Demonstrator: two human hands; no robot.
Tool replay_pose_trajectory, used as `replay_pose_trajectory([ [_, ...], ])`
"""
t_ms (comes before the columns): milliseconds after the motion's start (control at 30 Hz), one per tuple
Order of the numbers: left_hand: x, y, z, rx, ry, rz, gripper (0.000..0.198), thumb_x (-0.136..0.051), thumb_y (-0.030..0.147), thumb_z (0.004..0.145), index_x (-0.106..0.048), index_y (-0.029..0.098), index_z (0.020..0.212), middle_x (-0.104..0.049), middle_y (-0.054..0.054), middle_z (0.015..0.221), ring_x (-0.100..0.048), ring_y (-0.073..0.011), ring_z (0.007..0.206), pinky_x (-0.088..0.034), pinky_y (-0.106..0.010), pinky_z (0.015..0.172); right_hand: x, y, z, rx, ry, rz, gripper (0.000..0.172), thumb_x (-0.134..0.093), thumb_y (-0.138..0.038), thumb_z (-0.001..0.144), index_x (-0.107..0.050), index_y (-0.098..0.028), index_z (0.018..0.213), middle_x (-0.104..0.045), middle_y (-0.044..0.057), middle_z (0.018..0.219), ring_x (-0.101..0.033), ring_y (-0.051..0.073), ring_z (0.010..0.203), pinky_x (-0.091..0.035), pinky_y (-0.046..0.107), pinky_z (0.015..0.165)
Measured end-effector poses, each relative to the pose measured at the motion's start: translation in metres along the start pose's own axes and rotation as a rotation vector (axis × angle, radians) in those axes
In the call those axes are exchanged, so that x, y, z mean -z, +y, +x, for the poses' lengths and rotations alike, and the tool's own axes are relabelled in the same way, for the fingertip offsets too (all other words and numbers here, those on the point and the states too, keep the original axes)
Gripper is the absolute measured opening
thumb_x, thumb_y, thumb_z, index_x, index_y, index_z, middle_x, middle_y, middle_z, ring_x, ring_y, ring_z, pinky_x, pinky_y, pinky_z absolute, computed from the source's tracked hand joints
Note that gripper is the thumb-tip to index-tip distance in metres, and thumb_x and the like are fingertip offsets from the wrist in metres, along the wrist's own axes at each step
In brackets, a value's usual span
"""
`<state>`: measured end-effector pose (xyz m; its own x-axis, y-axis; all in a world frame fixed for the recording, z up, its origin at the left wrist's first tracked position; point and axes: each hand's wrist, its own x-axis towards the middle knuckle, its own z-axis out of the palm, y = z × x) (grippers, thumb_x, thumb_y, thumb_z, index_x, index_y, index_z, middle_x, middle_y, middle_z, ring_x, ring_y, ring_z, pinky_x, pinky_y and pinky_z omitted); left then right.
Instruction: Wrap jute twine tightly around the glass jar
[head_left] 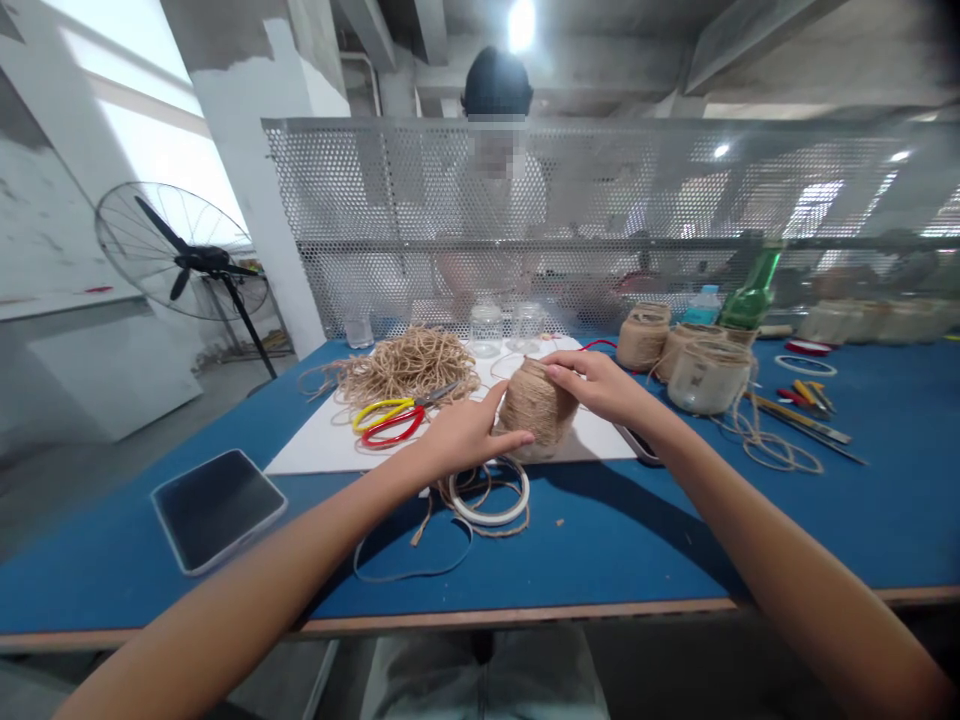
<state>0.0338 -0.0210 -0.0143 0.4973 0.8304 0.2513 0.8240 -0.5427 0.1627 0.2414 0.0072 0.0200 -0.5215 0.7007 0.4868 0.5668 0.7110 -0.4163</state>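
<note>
A jar wrapped in jute twine point(534, 405) stands tilted slightly over the white board point(322, 440), held between both hands. My left hand point(469, 430) grips its left side, thumb low on the front. Across the upper right side and rim lie the fingers of my right hand point(589, 382). Just below the jar, a white tape ring point(489, 518) lies among loose twine ends. To the left rest scissors point(394, 420) with one red and one yellow handle, against a heap of jute twine point(412, 365). The jar's far side is hidden.
A phone point(219, 510) lies at left. Several jars, some twine-wrapped point(643, 338), stand at right by a green bottle point(754, 290) and brushes point(802, 418). Two clear glass jars point(487, 330) stand behind the board. A perforated metal screen point(360, 200) separates me from a person opposite.
</note>
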Motion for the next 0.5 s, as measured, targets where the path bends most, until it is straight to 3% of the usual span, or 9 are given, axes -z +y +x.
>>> replay_pose_trajectory([
  [233,0.0071,-0.0016,-0.0012,-0.016,-0.008,0.033,0.075,-0.036,0.067,0.078,-0.023,0.018,0.133,-0.064,-0.009,0.081,-0.06,-0.022,0.07,-0.039,-0.026,0.057,0.0002,0.0049,0.0009,-0.043,-0.016,0.183,0.031,-0.041,-0.034,0.083,-0.065,-0.016,0.093,-0.066,0.005,0.086,-0.057,0.018,0.079,-0.041,0.03,0.071],
  [500,0.0106,-0.0052,-0.0012,-0.037,0.005,0.102,0.069,-0.035,0.065,0.08,-0.027,0.02,0.132,-0.065,-0.006,0.079,-0.06,-0.0216,0.069,-0.04,-0.027,0.059,0.0017,0.0081,0.0013,-0.077,-0.024,0.194,0.033,-0.042,-0.034,0.082,-0.065,-0.014,0.095,-0.066,0.005,0.087,-0.057,0.019,0.08,-0.041,0.03,0.073],
])
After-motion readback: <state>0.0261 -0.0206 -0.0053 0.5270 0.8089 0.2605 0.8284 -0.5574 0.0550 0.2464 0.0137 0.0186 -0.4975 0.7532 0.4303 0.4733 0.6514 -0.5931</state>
